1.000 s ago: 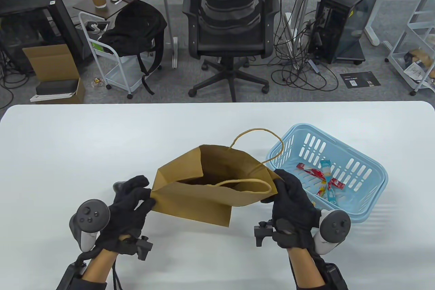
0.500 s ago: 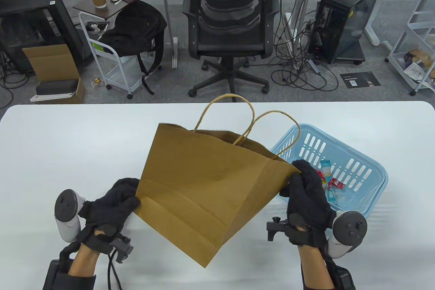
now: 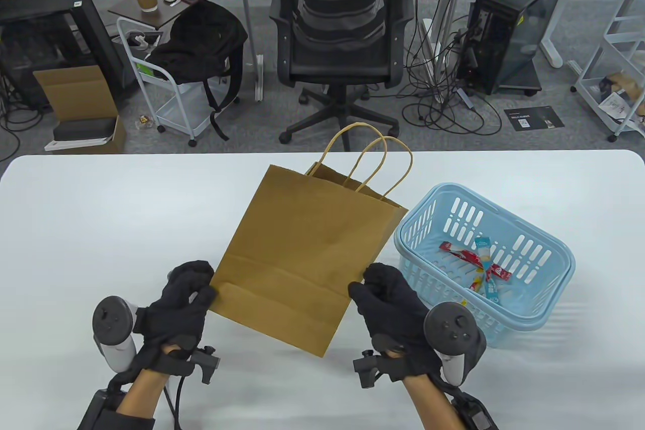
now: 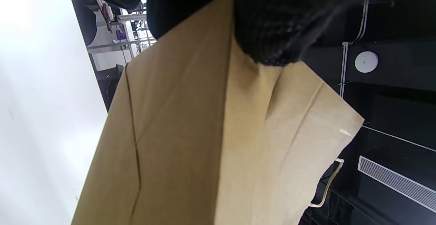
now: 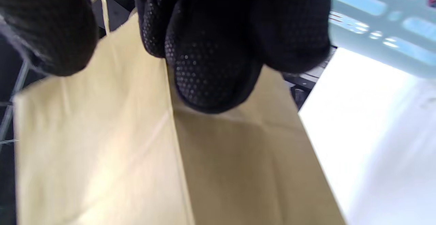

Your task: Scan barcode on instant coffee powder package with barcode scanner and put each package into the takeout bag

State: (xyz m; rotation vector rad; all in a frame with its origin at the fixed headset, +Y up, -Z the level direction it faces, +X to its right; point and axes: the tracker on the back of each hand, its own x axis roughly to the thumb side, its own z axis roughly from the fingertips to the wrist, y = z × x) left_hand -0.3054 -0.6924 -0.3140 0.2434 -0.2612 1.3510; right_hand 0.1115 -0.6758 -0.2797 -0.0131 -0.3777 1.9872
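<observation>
Standing near the middle of the table view, the brown paper takeout bag is held between two gloved hands, its long axis running from the folded bottom at lower centre up to the mouth and its two twine handles toward the top of the frame. The left hand pinches the bag's lower left corner, thumb on the near face as the left wrist view shows; that grip is closed on paper. The right hand has curled fingers against the bag's lower right edge, and the right wrist view shows fingertips pressed on the paper, so it too appears to pinch the bag. Both hands sit at the bag's base, one either side, about equally near it.

Just right of the bag, touching or nearly touching its side, is one light blue basket on the white counter. Inside lie the coffee packages, thin sticks in red and pale blue; about four or five, overlapping, so the count is unsure. They lie to the upper right of the right hand, which is clearly the nearer one for reaching them.

No barcode scanner can be seen in any view. The bag seems empty and not yet set down, so scanning has likely not begun.
</observation>
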